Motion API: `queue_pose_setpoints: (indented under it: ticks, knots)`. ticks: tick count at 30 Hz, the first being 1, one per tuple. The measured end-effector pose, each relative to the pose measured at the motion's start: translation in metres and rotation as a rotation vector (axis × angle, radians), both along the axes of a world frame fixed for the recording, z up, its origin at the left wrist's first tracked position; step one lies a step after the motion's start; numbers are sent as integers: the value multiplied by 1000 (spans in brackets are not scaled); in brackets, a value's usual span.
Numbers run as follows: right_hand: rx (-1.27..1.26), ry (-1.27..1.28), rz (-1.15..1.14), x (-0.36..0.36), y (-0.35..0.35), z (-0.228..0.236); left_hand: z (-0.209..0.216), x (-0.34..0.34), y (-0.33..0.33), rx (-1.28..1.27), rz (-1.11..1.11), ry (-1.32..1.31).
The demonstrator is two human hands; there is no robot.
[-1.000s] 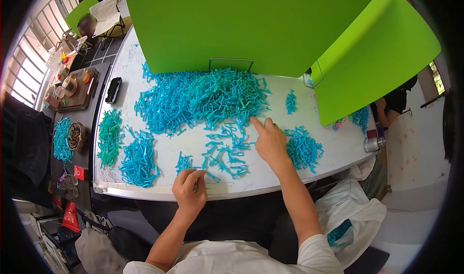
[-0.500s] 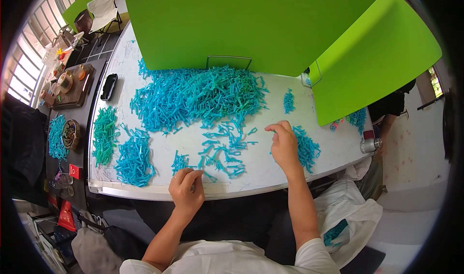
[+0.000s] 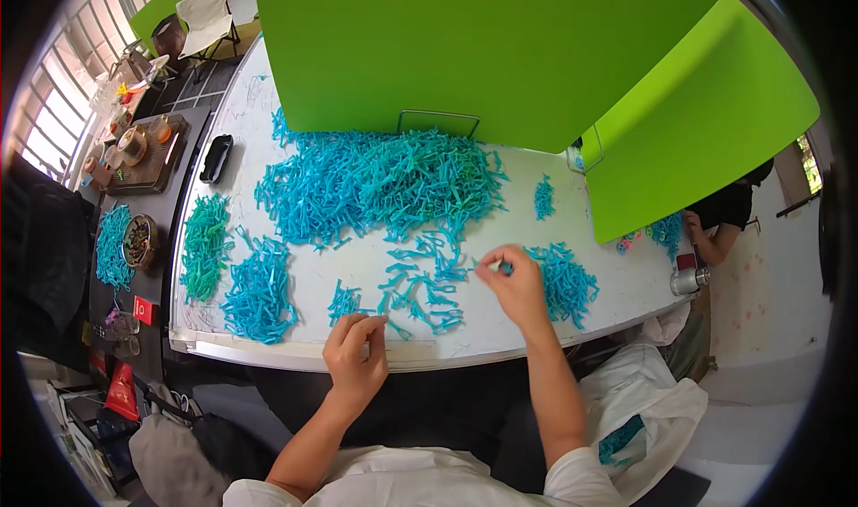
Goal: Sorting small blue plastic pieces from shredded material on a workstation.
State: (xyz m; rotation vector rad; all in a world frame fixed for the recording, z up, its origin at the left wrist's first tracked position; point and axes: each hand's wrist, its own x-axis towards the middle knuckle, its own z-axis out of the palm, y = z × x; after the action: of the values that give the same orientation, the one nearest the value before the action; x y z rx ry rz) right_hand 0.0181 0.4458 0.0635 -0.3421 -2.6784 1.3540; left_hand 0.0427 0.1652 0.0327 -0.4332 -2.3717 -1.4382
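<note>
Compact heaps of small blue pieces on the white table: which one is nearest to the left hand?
The small bright-blue heap directly beyond the left hand; the larger bright-blue heap lies farther left, and the tiny blue heap lies beyond the right hand.

Large piece pile [image 3: 384, 185] blue and teal; upright panel [image 3: 492, 51] lime green; tabletop [image 3: 483, 324] white; tray [image 3: 216, 159] black.

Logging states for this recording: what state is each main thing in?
Left hand: curled, contents unclear
Right hand: pinching small blue piece
Large blue-green heap: piled up
Loose blue pieces: spread out
White bag: open, teal pieces inside
Folding chair: unfolded
Large green panel: standing
</note>
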Motion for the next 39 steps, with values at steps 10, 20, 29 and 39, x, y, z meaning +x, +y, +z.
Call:
queue_pose_setpoints:
  ticks: [10, 20, 29, 39]
  knots:
    - [-584, -31, 17, 79, -118, 3, 6, 19, 14, 868, -202, -709]
    - [-1182, -132, -215, 82, -99, 2, 11, 18, 5, 298, -195, -502]
    - [-1125, -67, -281, 89, -111, -9, 13, 22, 12, 229, -132, -351]
    - [-1069, -69, -311, 90, -113, -4, 17, 22, 15, 209, -118, -301]
